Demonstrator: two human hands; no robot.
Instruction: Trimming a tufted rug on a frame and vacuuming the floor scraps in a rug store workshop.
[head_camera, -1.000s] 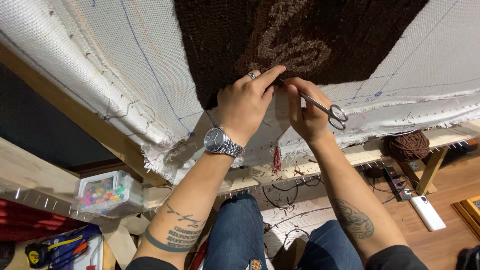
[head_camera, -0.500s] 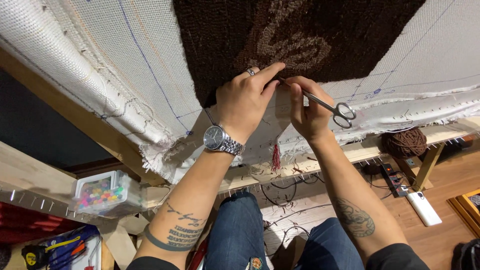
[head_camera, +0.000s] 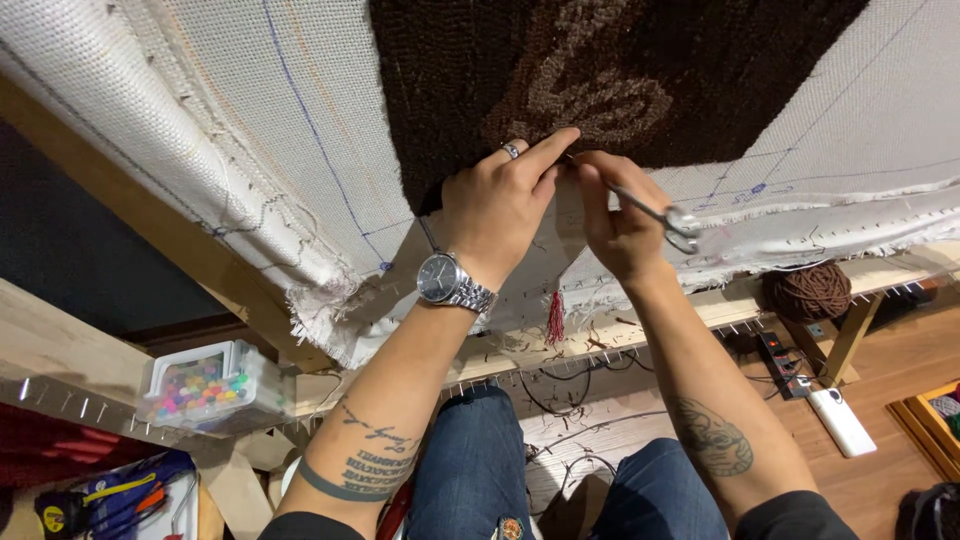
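Observation:
A white backing cloth (head_camera: 250, 130) is stretched on a wooden frame (head_camera: 180, 255), with a dark brown tufted patch (head_camera: 620, 70) bearing a lighter brown motif. My left hand (head_camera: 500, 205), with a ring and a silver wristwatch, presses its fingertips on the lower edge of the tufted patch. My right hand (head_camera: 620, 225) sits beside it, touching the left fingers, and holds small metal scissors (head_camera: 665, 215) whose blades point at that edge. The scissor tips are hidden behind my fingers.
A ball of brown yarn (head_camera: 810, 290) rests on the frame's lower beam at right. A clear box of coloured bits (head_camera: 205, 385) sits at left. A red tassel (head_camera: 555, 320) hangs below the hands. A power strip (head_camera: 780, 360) and white device (head_camera: 840, 420) lie on the wooden floor.
Both hands stayed at the patch's lower edge; the scissors' handles tilted slightly and dropped a little. The view shifted barely.

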